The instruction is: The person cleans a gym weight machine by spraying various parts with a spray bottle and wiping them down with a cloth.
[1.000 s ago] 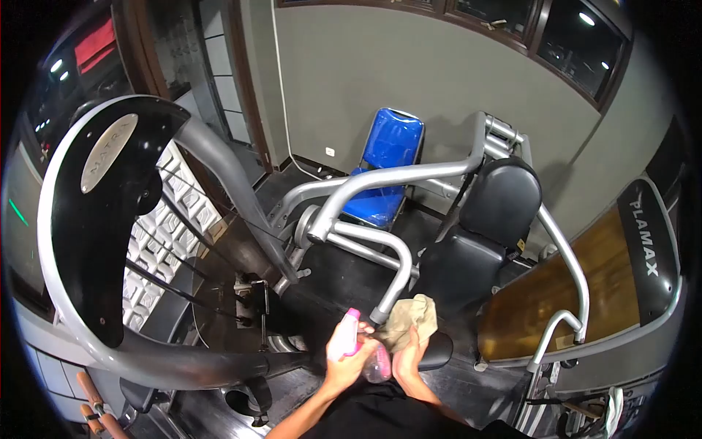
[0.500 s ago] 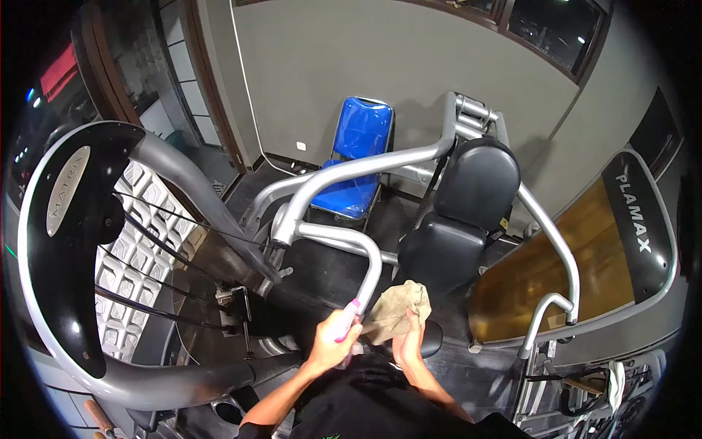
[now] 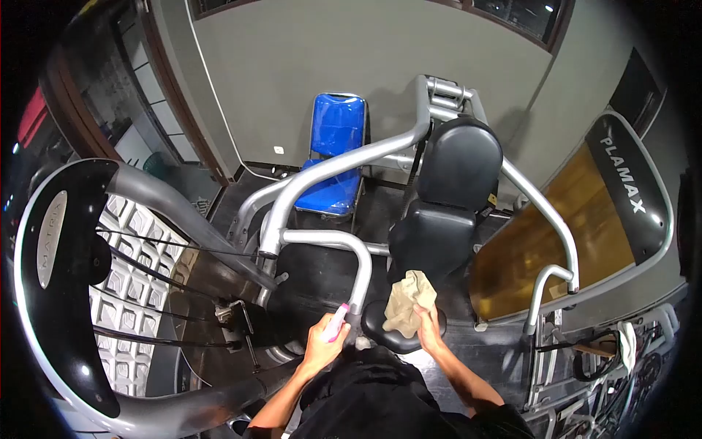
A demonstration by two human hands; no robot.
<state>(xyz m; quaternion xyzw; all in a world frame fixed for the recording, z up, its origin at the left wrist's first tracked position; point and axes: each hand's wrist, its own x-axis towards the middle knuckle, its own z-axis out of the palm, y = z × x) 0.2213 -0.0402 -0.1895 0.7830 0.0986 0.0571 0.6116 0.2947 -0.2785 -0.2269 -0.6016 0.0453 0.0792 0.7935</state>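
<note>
My left hand (image 3: 322, 347) is closed around a pink-and-white spray bottle (image 3: 336, 324). Its head shows above my fingers and the lower part is mostly hidden. The bottle is close to the lower end of a silver bent handle (image 3: 362, 267) of the exercise machine. My right hand (image 3: 430, 329) grips a crumpled beige cloth (image 3: 409, 304), which hangs in front of a small black round-ended pad (image 3: 374, 322). Beyond the cloth are the machine's black seat (image 3: 431, 238) and its upright black backrest (image 3: 462, 161).
A blue chair (image 3: 338, 128) stands by the grey wall. On the left is a machine with a black MATRIX panel (image 3: 55, 285); on the right, a PLAMAX weight-stack cover (image 3: 563, 234). Metal frames and a white cloth (image 3: 627, 347) are at lower right.
My right hand and the cloth have moved right, away from my left hand, now over the small pad. My left hand still holds the spray bottle, slightly lower left. The view has shifted.
</note>
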